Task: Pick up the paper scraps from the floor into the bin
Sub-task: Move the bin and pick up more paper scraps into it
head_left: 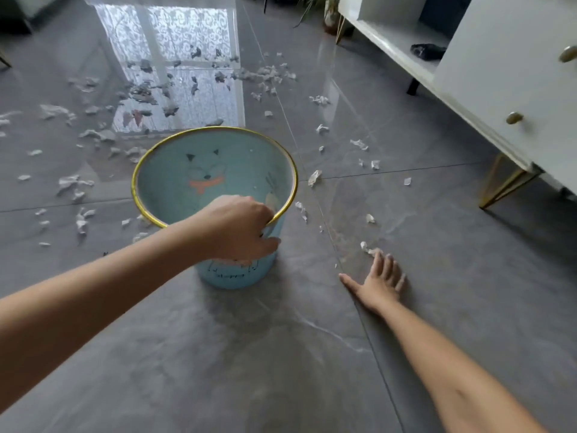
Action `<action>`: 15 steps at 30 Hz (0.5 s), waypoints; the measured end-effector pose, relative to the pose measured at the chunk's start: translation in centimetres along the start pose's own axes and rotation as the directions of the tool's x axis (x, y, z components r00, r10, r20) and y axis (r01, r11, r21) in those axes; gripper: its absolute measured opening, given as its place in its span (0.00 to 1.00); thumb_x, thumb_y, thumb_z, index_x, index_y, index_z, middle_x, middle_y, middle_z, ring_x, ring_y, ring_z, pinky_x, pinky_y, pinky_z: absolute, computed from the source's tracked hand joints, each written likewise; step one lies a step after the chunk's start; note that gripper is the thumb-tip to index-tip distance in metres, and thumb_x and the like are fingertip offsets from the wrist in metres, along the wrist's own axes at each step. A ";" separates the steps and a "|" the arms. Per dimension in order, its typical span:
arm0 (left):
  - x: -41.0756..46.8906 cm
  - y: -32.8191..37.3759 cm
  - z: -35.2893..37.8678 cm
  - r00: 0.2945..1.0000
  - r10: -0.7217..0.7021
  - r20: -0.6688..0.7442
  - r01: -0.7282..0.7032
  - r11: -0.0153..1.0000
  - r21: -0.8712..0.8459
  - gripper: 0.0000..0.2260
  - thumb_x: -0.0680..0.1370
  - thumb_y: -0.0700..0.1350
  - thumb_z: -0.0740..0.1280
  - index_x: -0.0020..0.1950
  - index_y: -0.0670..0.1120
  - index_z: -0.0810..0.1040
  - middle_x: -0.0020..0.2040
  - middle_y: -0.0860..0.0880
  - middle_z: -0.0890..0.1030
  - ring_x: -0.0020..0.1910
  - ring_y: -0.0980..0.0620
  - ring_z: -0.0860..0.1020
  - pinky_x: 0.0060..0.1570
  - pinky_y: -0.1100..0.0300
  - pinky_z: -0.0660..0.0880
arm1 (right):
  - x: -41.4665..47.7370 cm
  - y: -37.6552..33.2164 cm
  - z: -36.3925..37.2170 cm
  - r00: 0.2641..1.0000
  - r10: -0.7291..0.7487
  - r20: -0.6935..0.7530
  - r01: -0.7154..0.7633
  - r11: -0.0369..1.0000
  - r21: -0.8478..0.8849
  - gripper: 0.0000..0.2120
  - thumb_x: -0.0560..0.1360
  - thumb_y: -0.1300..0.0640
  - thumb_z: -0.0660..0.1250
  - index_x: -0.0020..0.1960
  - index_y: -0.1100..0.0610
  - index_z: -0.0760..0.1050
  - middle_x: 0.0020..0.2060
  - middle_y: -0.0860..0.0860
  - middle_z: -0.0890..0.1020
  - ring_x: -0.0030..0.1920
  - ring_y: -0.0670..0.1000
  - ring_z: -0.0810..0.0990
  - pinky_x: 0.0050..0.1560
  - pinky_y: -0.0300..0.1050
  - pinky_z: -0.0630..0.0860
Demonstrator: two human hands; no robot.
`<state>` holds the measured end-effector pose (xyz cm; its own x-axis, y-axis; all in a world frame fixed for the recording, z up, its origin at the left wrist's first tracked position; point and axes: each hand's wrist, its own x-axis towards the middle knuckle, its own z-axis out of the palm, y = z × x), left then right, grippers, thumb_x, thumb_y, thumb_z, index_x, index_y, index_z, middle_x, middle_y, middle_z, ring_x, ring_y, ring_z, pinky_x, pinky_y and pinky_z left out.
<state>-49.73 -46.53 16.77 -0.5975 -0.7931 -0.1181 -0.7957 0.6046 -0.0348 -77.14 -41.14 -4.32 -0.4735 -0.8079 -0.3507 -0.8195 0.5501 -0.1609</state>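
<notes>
A: Nearest, two bare forearms [93, 307]. Grip of the left hand [240, 226]?

B: Curled over the near rim of the bin [234, 276], thumb outside on the wall, holding it firmly. Bin upright, mid-floor, just left of the right hand [379, 284].

A: And that one?

B: Flat on the floor [281, 354], fingers straight and spread, holding nothing. Fingertips just touching a scrap [368, 247].

A: Other scraps [75, 182]?

B: Scattered far and left, thick in the window glare [162, 35], thinner to the right of the bin. Almost nothing visible inside the bin.

A: Risks from here?

B: Probably pushing that scrap away across the glossy tile instead of pinching it, with fingers so flat. Possibly tipping the bin by pulling on one side of the rim. Easy to overlook pale bits in the glare.
</notes>
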 end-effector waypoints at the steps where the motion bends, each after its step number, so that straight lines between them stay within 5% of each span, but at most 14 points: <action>1: 0.2 -0.2 -0.1 1.000 0.023 0.015 -0.022 1.000 -0.018 0.16 0.74 0.60 0.61 0.38 0.49 0.69 0.30 0.52 0.70 0.33 0.46 0.71 0.33 0.60 0.65 | 0.1 -0.4 0.3 1.000 0.008 -0.028 -0.008 1.000 0.002 0.55 0.67 0.26 0.56 0.75 0.59 0.34 0.75 0.59 0.39 0.75 0.57 0.37 0.72 0.58 0.36; 5: 0.5 -1.9 0.0 0.993 0.092 0.070 -0.065 0.946 -0.319 0.18 0.72 0.62 0.61 0.32 0.49 0.70 0.23 0.53 0.71 0.25 0.57 0.69 0.27 0.62 0.62 | 2.6 -4.5 0.8 0.992 0.034 -0.118 -0.027 0.998 0.059 0.56 0.66 0.26 0.57 0.75 0.64 0.38 0.75 0.61 0.43 0.76 0.58 0.40 0.73 0.56 0.37; 8: 0.8 -2.6 0.2 0.987 0.106 0.117 -0.038 0.878 -0.477 0.14 0.67 0.59 0.61 0.33 0.49 0.75 0.21 0.55 0.69 0.22 0.58 0.67 0.23 0.67 0.59 | 5.5 -8.3 0.6 0.992 0.010 -0.128 -0.004 0.999 0.046 0.47 0.73 0.32 0.53 0.75 0.64 0.40 0.76 0.59 0.43 0.76 0.56 0.42 0.73 0.56 0.38; 13: 1.4 -2.8 0.4 0.984 0.115 0.138 -0.028 0.857 -0.514 0.14 0.66 0.56 0.61 0.41 0.50 0.81 0.22 0.55 0.70 0.22 0.58 0.67 0.23 0.68 0.59 | 8.4 -11.8 -0.2 0.977 -0.211 -0.014 0.211 0.976 0.054 0.28 0.81 0.47 0.46 0.76 0.54 0.39 0.77 0.51 0.41 0.76 0.52 0.42 0.74 0.56 0.38; 15: 1.4 -2.8 0.5 0.985 0.113 0.133 -0.031 0.865 -0.501 0.15 0.66 0.57 0.61 0.41 0.49 0.80 0.22 0.55 0.70 0.22 0.57 0.67 0.24 0.66 0.60 | 8.9 -11.1 -0.6 0.946 -0.266 -0.182 0.290 0.950 0.118 0.28 0.80 0.47 0.50 0.77 0.51 0.45 0.77 0.53 0.49 0.76 0.54 0.48 0.74 0.54 0.41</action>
<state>-48.30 -49.35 16.17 -0.6651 -0.7028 -0.2525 -0.7189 0.5111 0.4711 -72.45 -54.58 -5.08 -0.2889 -0.9497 -0.1208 -0.8775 0.3131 -0.3632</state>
